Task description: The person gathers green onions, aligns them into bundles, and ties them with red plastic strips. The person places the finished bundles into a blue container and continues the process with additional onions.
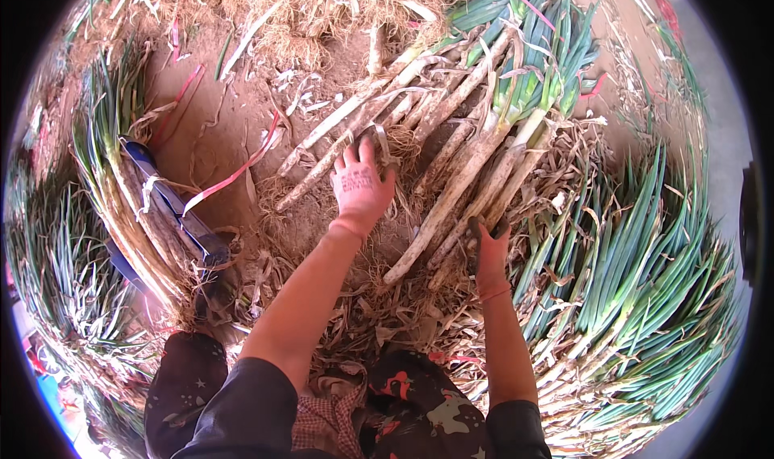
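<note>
My left hand [361, 184], in a pink glove with dark fingertips and writing on its back, reaches over the ends of several long white leek or scallion stalks [329, 165]. Its fingers are partly spread near a dry leaf strip; whether they hold it I cannot tell. My right hand [491, 244], gloved alike, touches the lower part of the nearer stalks [478, 187], its thumb and finger apart; its grip is partly hidden. These stalks lie slanted, roots toward me, green leaves [544, 53] at the upper right.
A blue-edged holder [172, 202] with an upright-slanting stalk bundle [142, 217] stands at left. Cut roots [302, 11] are heaped at the top. Leafy stalks [635, 265] are piled at right, more [66, 277] at far left. Red strips [242, 171] and dry husks [387, 314] litter the ground.
</note>
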`<state>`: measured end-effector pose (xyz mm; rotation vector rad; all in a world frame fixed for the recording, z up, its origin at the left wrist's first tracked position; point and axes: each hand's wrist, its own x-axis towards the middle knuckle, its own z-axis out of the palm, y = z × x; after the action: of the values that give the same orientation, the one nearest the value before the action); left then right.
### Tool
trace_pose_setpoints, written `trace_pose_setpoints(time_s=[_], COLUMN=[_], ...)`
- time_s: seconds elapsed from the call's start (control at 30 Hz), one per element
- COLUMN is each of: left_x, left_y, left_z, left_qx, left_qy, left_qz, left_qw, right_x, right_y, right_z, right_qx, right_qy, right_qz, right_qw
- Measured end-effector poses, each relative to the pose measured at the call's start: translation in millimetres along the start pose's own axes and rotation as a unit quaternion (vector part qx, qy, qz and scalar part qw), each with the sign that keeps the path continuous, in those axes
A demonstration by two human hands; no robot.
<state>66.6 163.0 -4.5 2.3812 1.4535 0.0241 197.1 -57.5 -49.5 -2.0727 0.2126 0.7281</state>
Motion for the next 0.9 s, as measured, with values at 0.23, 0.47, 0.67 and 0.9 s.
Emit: trace_pose_setpoints(time_s=[0.23, 0.47, 0.67, 0.9], left_x=[-32, -39, 46, -12], left_y=[36, 40, -63, 4], left_z=[33, 2, -8, 37], left_qx=[-0.213, -0.052, 0.1, -0.067], left_qy=[-0.25, -0.192, -0.01, -0.271], left_qz=[-0.046, 0.1, -0.032, 0.004], left_qw=[0.943, 0.975, 0.994, 0.96], right_x=[-5, -12, -2, -11], right_y=[-12, -3, 18, 19], right_z=[7, -31, -24, -4], right_qx=[0.327, 0.234, 0.118, 0.198], right_qy=[-0.159, -0.178, -0.046, -0.129], right_qz=[0.117, 0.038, 0.091, 0.046], right_qw=[0.924, 0.955, 0.988, 0.971])
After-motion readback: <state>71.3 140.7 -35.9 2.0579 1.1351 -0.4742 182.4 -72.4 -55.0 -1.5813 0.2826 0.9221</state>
